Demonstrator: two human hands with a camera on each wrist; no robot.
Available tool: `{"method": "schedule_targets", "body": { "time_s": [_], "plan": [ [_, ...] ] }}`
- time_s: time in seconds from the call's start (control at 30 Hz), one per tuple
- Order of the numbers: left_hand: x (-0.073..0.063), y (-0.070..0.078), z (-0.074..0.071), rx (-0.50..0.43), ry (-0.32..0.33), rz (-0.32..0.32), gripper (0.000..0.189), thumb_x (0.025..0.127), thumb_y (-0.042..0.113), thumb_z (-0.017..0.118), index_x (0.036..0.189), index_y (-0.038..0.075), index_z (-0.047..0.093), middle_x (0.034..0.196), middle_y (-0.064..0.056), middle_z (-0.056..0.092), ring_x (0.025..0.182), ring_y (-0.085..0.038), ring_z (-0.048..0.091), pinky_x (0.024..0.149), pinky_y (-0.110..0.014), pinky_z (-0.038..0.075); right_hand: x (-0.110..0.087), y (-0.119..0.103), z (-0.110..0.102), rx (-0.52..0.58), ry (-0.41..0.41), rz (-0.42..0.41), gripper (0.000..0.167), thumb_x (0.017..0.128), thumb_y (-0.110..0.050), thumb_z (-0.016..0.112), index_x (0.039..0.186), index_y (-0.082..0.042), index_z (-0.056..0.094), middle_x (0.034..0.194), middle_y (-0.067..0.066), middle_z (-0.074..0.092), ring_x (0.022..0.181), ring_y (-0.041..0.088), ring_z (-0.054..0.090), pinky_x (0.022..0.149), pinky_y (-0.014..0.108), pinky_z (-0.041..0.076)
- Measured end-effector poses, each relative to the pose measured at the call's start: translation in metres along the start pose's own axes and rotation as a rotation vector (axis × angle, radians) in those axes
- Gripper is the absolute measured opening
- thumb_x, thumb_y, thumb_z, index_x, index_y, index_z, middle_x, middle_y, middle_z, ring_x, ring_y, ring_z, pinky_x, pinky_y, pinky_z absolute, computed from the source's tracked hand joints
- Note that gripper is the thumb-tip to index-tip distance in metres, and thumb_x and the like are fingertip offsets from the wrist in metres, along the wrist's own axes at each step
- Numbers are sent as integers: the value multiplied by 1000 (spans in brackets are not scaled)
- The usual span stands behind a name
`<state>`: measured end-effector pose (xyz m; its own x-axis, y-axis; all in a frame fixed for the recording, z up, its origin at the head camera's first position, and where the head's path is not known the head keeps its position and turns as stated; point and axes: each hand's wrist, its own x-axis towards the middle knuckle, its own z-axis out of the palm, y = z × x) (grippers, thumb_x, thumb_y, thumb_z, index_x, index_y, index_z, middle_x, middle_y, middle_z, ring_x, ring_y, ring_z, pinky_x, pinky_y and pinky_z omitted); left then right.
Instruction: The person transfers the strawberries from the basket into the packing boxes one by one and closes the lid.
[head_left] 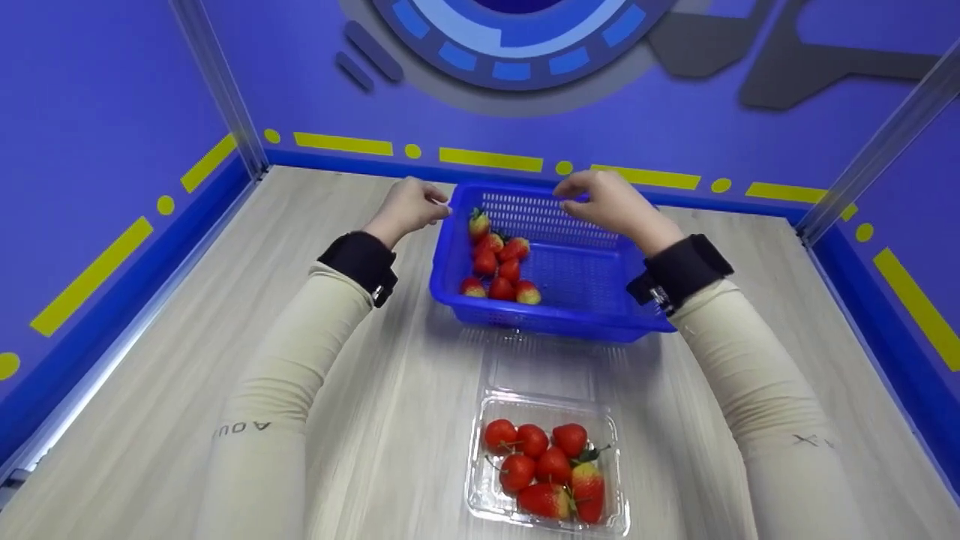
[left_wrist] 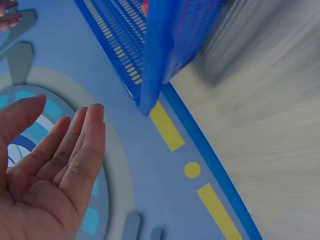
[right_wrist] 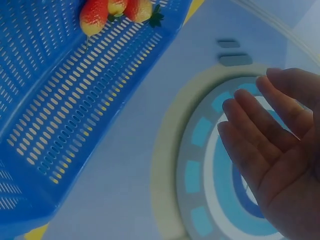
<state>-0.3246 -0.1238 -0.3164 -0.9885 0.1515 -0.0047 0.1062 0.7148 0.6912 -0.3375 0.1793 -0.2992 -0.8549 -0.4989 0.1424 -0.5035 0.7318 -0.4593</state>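
Note:
A blue plastic basket (head_left: 577,319) with slotted walls stands on the table, and several strawberries (head_left: 501,288) lie along its left side. My left hand (head_left: 409,208) hovers beside the basket's left rim, its fingers loosely bent around nothing; the left wrist view shows the palm bare. Above the basket's far right part is my right hand (head_left: 609,201), fingers relaxed and apart from the thumb, also holding nothing. In front of the basket a clear plastic clamshell box (head_left: 474,480) lies with its lid folded back, containing cherries (head_left: 517,472) and strawberries (head_left: 589,491).
The wooden table (head_left: 360,450) is enclosed by blue panels (head_left: 90,150) at the left, back and right. Metal posts (head_left: 225,90) stand in the corners. The clamshell's transparent lid (head_left: 540,371) reaches back toward the basket's front wall.

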Motion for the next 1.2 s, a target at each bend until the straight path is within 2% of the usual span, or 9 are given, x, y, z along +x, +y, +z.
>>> {"method": "schedule_targets", "body": {
  "time_s": [0.13, 0.43, 0.53, 0.6, 0.67, 0.9, 1.07, 1.13, 1.2],
  "plan": [
    [7, -4, 1, 20, -1, -24, 42, 95, 16, 65, 131, -5, 66, 129, -23, 70, 101, -29, 72, 86, -30, 57, 11, 7, 9, 0, -21, 19, 29, 100, -8, 61, 124, 7, 67, 124, 29, 69, 120, 43, 64, 109, 55, 50],
    [16, -17, 9, 25, 20, -104, 43, 93, 15, 67, 129, -8, 66, 124, -26, 72, 74, -13, 65, 91, -33, 58, 27, 28, 29, -37, -54, 15, 31, 96, -3, 61, 123, 10, 67, 124, 31, 69, 119, 44, 65, 108, 54, 51],
    [15, -24, 14, 45, 20, -137, 41, 93, 15, 68, 125, -10, 67, 89, -16, 77, 62, -6, 55, 74, -26, 56, 32, 32, 37, -59, -95, -14, 34, 93, 0, 62, 125, 11, 66, 127, 31, 68, 122, 45, 63, 110, 54, 50],
    [13, -28, 16, 56, 21, -162, 38, 93, 16, 68, 121, -10, 69, 70, -6, 68, 59, -6, 52, 63, -21, 48, 35, 32, 42, -61, -129, -38, 36, 92, 2, 63, 126, 10, 65, 129, 30, 67, 125, 45, 62, 111, 54, 49],
    [12, -32, 18, 48, 23, -190, 34, 94, 16, 69, 115, -11, 70, 63, 2, 55, 57, -8, 52, 56, -18, 42, 38, 32, 48, -61, -162, -60, 37, 91, 3, 64, 127, 9, 65, 130, 29, 67, 127, 45, 61, 113, 54, 48],
    [19, -33, 25, -28, 11, -323, 20, 93, 14, 75, 85, -1, 64, 85, -11, 67, 51, -9, 57, 57, -19, 55, 49, 36, 66, -71, -267, -73, 41, 86, 10, 61, 126, 6, 68, 131, 26, 68, 130, 44, 60, 114, 53, 47],
    [22, -33, 31, -83, -11, -360, 22, 92, 11, 75, 100, -9, 71, 109, -26, 75, 46, -9, 57, 51, -18, 55, 52, 37, 77, -128, -301, -66, 45, 82, 13, 61, 126, 7, 68, 130, 26, 68, 129, 45, 59, 114, 53, 47],
    [22, -32, 32, -124, -15, -362, 24, 92, 9, 75, 104, -11, 71, 104, -26, 75, 45, -9, 57, 46, -17, 52, 53, 37, 82, -153, -305, -67, 46, 80, 14, 61, 125, 7, 69, 130, 25, 69, 129, 45, 60, 114, 52, 47],
    [21, -30, 34, -151, -22, -365, 19, 92, 8, 74, 98, -10, 69, 87, -20, 73, 43, -8, 55, 43, -16, 50, 52, 38, 87, -170, -313, -65, 47, 79, 15, 61, 126, 7, 68, 130, 25, 69, 129, 44, 60, 114, 52, 47]
  ]
}}
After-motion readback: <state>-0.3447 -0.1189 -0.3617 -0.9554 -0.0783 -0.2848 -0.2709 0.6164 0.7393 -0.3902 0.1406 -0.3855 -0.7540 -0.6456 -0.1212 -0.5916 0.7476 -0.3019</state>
